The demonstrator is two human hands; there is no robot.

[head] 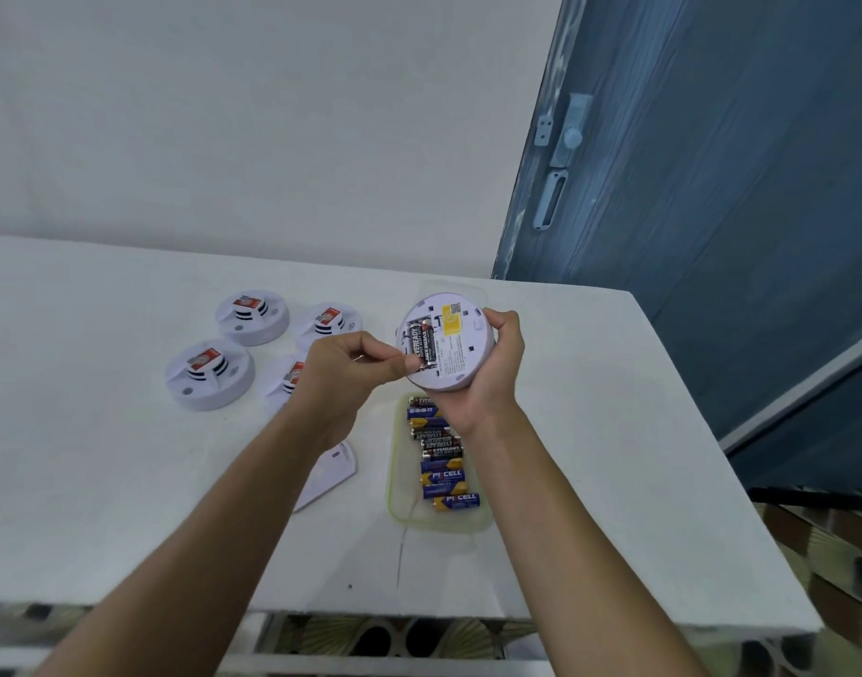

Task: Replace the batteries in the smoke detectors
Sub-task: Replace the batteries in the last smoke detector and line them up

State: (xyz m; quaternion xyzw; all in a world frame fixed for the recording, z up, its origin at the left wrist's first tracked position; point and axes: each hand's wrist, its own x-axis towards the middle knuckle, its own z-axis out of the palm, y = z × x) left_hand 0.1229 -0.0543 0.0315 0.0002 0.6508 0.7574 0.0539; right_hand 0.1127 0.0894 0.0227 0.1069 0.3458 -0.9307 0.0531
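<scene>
My right hand grips a white round smoke detector above the table, its back facing me. Its open compartment holds two black Eveready batteries. My left hand pinches the lower end of one of those batteries with thumb and forefinger. Below my hands a clear tray holds several loose batteries, black ones and blue-and-yellow ones. Beside the tray lies a flat white cover, partly hidden by my left forearm.
Several other white smoke detectors lie on the white table at the left: one, another, a third, and one half hidden behind my left hand. A blue door stands at the right. The table's front edge is near me.
</scene>
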